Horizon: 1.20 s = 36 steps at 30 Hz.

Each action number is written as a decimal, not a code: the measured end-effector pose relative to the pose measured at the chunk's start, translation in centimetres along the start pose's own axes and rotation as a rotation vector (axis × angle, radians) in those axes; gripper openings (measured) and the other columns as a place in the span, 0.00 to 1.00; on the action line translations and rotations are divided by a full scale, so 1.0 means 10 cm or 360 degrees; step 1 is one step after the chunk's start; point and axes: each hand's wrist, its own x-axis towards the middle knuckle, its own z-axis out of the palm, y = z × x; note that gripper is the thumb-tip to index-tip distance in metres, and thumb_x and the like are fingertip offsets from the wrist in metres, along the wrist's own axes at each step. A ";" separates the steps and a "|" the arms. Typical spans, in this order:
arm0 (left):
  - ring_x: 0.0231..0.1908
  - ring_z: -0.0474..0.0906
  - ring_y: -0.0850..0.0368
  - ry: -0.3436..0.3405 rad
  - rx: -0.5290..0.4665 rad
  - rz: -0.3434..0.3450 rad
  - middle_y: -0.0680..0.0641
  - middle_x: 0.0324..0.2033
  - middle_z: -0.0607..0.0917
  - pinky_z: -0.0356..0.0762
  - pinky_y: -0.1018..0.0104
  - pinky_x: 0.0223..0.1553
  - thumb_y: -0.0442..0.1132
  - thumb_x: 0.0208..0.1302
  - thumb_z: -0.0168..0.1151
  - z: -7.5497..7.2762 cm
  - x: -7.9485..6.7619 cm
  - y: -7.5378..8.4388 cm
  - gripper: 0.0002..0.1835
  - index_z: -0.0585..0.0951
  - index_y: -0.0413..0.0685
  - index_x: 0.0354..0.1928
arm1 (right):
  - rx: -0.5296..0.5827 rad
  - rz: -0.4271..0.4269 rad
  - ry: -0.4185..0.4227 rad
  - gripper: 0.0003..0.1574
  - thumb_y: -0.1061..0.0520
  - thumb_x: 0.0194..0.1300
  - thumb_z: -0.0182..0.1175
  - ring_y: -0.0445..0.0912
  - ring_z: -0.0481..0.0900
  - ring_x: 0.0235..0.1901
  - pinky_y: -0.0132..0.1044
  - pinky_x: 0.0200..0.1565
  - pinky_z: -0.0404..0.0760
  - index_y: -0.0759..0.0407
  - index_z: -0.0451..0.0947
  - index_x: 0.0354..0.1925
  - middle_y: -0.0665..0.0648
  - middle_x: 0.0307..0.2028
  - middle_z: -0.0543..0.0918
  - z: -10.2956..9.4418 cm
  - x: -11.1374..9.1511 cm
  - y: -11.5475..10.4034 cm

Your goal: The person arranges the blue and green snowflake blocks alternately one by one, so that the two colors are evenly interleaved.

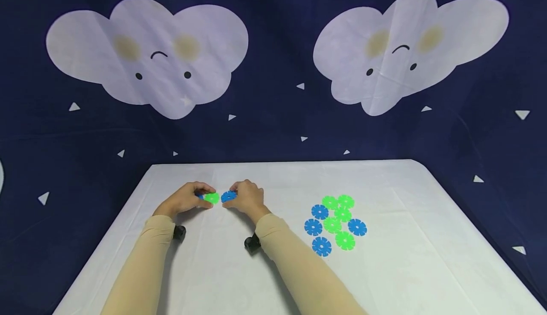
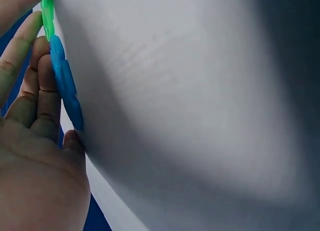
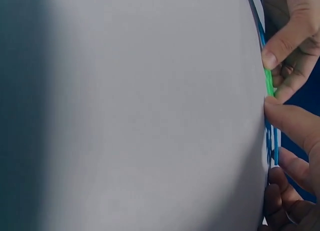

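Pinched a green disc in the left hand, low over the white bench, with the thumb and fingers at the rim. Had a first blue disc just left of the green disc, apparently touching it and lying along the fingers. Gripped a second blue disc in the right hand, just right of the green disc, rim towards rim, parted by a thin gap in the head view. Saw the discs nearly edge-on in the right wrist view, so could not tell there whether aligned slot to slot. Found loose green discs and loose blue discs lying in a cluster, well right of the green disc.

Looked, by judgement, like a joining step. Called for steadying the green disc by its outer edge, clear of the facing slot, to leave room for the second blue disc. Called also for turning the second blue disc across the plane of the green disc and matching slot to slot before pushing. Seemed best done with a straight, gentle press, bracing from left of the green disc, to avoid bending the thin-looking pieces or knocking the first blue disc loose.
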 end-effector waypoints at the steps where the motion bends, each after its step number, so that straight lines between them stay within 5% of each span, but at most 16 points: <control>1: 0.53 0.77 0.47 -0.0003 -0.0002 -0.0001 0.41 0.54 0.85 0.75 0.61 0.54 0.39 0.60 0.81 0.00 0.00 0.00 0.26 0.86 0.43 0.61 | -0.0018 0.0006 0.0012 0.32 0.37 0.56 0.82 0.50 0.85 0.55 0.53 0.60 0.78 0.46 0.89 0.56 0.51 0.52 0.90 0.00 0.00 -0.01; 20: 0.51 0.77 0.49 0.0001 -0.0022 0.0004 0.41 0.53 0.84 0.77 0.65 0.50 0.39 0.59 0.81 -0.02 0.00 -0.02 0.27 0.86 0.42 0.61 | 0.0035 -0.0011 -0.0002 0.30 0.37 0.57 0.81 0.44 0.78 0.43 0.44 0.51 0.72 0.42 0.89 0.56 0.45 0.38 0.84 0.00 0.01 0.00; 36: 0.53 0.78 0.48 -0.0004 -0.0031 -0.0009 0.40 0.54 0.85 0.77 0.64 0.51 0.39 0.59 0.81 0.01 -0.01 -0.01 0.28 0.86 0.42 0.61 | -0.0010 0.0013 0.0023 0.27 0.36 0.60 0.79 0.46 0.80 0.48 0.44 0.51 0.72 0.38 0.88 0.57 0.47 0.41 0.84 0.06 0.00 0.01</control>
